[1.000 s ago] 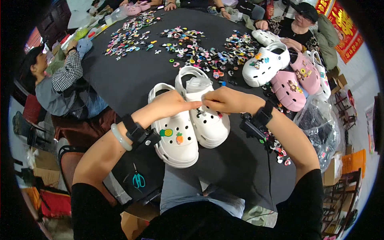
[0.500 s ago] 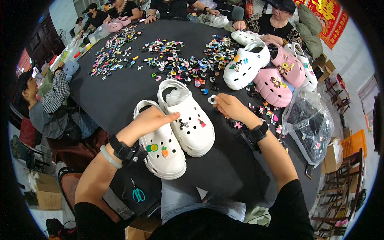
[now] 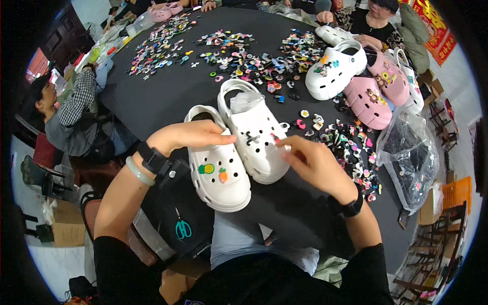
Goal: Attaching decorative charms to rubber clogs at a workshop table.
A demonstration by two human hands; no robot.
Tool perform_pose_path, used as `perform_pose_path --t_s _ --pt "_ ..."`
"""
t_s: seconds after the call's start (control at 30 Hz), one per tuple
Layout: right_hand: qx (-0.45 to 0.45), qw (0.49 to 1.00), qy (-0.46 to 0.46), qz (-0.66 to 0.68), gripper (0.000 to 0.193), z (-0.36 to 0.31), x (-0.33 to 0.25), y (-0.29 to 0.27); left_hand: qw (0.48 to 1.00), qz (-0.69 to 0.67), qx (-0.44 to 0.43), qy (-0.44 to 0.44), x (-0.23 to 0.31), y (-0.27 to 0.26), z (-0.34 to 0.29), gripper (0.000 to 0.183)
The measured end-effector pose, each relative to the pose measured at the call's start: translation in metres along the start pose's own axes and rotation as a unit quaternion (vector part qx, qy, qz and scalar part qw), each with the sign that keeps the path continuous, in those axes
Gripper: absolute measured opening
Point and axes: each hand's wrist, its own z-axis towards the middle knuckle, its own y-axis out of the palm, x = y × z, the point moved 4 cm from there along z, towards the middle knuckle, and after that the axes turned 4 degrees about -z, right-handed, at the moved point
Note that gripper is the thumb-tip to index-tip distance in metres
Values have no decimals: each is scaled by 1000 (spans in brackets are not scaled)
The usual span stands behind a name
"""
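Two white clogs stand side by side in front of me, toes toward me. My left hand (image 3: 185, 136) grips the left clog (image 3: 223, 189) near its opening, thumb stretched across toward the other shoe. Pineapple (image 3: 207, 169) and carrot (image 3: 222, 176) charms decorate that clog. On the right clog (image 3: 264, 166) sits a dark crossed charm (image 3: 252, 138); a red charm (image 3: 275, 136) is partly covered by my fingers. My right hand (image 3: 316, 165) is closed at this clog's outer side, a small whitish shoe charm showing at its fingertips, mostly hidden.
Loose charms (image 3: 239, 61) lie in heaps across the black table (image 3: 168, 101), with more (image 3: 358, 152) at my right. White (image 3: 330, 76) and pink clogs (image 3: 368, 104) and a clear plastic bag (image 3: 409, 152) stand right. Teal scissors (image 3: 183, 229) lie near me. Other people sit around.
My right hand has come from the table beyond the clogs to the right clog's side, bringing the small white charm. My left hand keeps its grip. The whole view has shifted slightly.
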Motion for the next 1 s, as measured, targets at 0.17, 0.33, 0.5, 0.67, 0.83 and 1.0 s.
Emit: perform_pose_path --t_s 0.17,0.33,0.5,0.67,0.83,1.0 --pt "48 989 -125 -60 16 -4 -40 27 999 8 2 33 4 5 -3 57" --pt "49 974 -183 -122 17 -5 -54 47 998 -34 23 48 0 10 2 49" --pt "21 978 -187 -94 29 -12 -70 66 997 -35 34 66 -1 9 5 43" --pt "5 975 -192 -115 27 -14 -70 66 995 -73 27 68 0 11 2 44" --pt "97 963 -184 -172 20 -3 -50 36 992 -99 31 66 1 12 0 45" --pt "86 975 -86 -187 41 3 -29 18 995 -46 50 72 -1 10 0 46"
